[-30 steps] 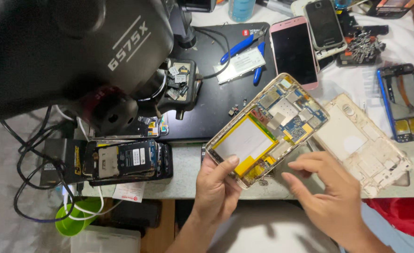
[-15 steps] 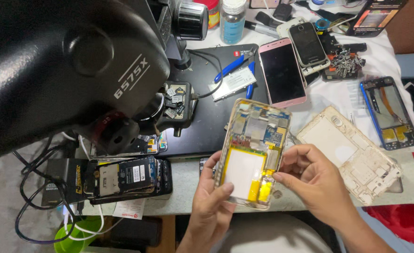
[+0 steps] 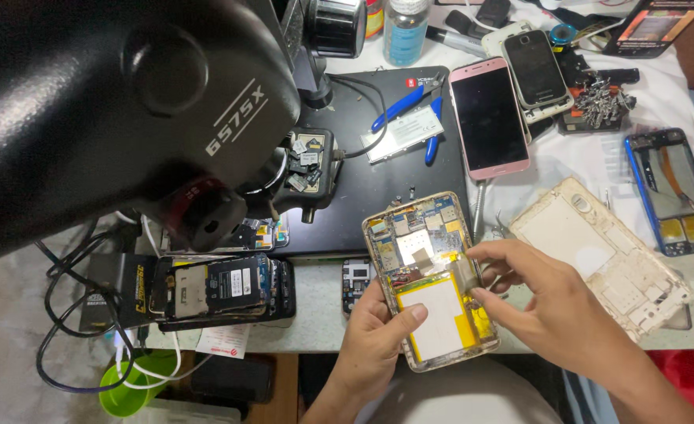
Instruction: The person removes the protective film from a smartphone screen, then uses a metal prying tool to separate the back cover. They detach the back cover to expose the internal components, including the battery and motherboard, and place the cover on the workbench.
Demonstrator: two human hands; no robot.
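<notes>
**Inspector:** State the position of the opened phone (image 3: 429,275).

**Assistant:** It sits over the near edge of the worktop (image 3: 323,306), back cover off, internals facing up. Its long axis runs near to far, tilted slightly left at the far end. The circuit board end points away from the person; the white and yellow battery end points toward them.

**Inspector:** Hands?

**Assistant:** The left hand (image 3: 374,345) grasps the phone's lower left edge from beneath, thumb laid across the battery. The right hand (image 3: 551,306) pinches a thin flat strip at the phone's middle, fingertips closed on it, just above the battery.

**Inspector:** Containers?

**Assistant:** 1 small black tray (image 3: 309,157) under the microscope (image 3: 119,118) holds loose small parts. A green cup (image 3: 127,385) sits below the worktop edge with white cable running into it.

**Inspector:** Surroundings?

**Assistant:** A white back cover (image 3: 598,251) lies just right of the hands. A pink phone (image 3: 488,118) lies face up farther back. A dark opened phone (image 3: 221,286) rests at left.
</notes>
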